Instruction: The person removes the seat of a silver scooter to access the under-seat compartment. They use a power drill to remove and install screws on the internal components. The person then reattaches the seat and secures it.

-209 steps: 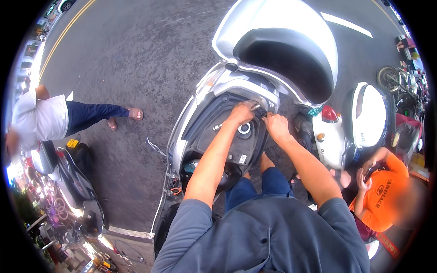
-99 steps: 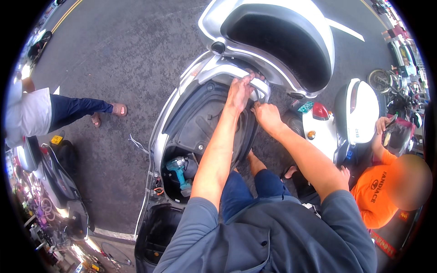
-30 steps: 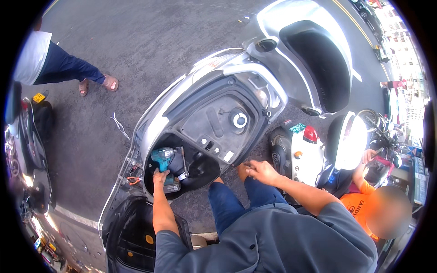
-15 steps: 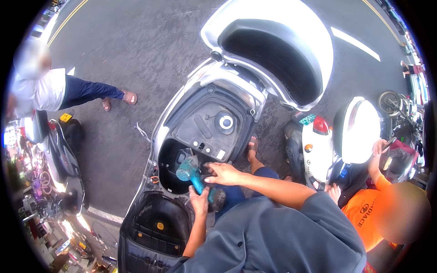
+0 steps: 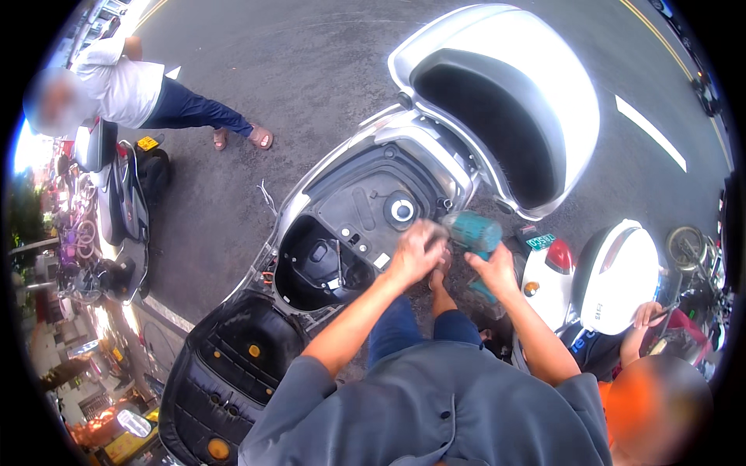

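Silver scooter (image 5: 299, 203) is spread beyond and left of the left hand (image 5: 420, 250); black storage well (image 5: 291, 272) is sited on that hand's left. Teal power driver (image 5: 474, 230), just beyond the hands, is now gripped by the right hand (image 5: 497, 269) instead of the left: judged readied for use. Left hand bunched beside it; any hold untellable, blurred.

Teal over the power tool (image 5: 472, 227). Black inside the storage well (image 5: 294, 285); black again on the upturned seat (image 5: 228, 369), dotted with orange-yellow rounds (image 5: 254, 351). Silver-white around the curved shell (image 5: 566, 101), black on its lining (image 5: 489, 116). White on the neighbouring scooter (image 5: 540, 289), red on its tail light (image 5: 559, 255). Dark grey for the shirt (image 5: 388, 404), blue for the shorts (image 5: 396, 320). Grey across the road (image 5: 233, 81), striped white and yellow.
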A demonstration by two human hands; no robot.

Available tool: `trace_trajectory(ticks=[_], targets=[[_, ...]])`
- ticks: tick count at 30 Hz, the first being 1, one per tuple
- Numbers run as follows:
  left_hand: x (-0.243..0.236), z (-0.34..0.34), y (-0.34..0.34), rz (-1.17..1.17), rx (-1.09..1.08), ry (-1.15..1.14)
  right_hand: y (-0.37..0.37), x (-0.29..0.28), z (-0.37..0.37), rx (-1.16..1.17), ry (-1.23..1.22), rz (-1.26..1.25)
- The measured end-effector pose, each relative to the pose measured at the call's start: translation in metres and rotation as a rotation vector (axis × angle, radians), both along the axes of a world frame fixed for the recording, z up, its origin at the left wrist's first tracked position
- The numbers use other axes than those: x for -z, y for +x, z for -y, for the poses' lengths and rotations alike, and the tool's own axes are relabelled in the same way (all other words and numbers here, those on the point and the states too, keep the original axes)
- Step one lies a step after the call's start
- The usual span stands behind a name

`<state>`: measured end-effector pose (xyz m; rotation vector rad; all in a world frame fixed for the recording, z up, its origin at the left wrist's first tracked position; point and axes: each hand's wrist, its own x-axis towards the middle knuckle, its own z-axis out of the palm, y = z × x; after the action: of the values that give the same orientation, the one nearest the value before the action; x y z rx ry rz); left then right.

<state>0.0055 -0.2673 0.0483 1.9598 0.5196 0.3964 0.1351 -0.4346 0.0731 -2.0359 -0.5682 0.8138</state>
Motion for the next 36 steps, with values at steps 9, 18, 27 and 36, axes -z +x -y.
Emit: trace_trajectory(ticks=[9, 18, 27, 36], targets=[[0.075, -0.088, 0.079, -0.203, 0.669, 0.613, 0.0, 0.011, -0.018, 0.028, -0.039, 0.208], [0.08, -0.097, 0.09, -0.328, 0.743, 0.562, -0.015, 0.031, -0.031, 0.038, -0.165, 0.377], [0.075, -0.12, 0.117, -0.457, 1.003, 0.593, 0.005, 0.014, -0.044, -0.206, -0.329, 0.498], [0.079, -0.137, 0.124, -0.395, 1.079, 0.541, 0.002, 0.023, -0.042, -0.149, -0.216, 0.42]])
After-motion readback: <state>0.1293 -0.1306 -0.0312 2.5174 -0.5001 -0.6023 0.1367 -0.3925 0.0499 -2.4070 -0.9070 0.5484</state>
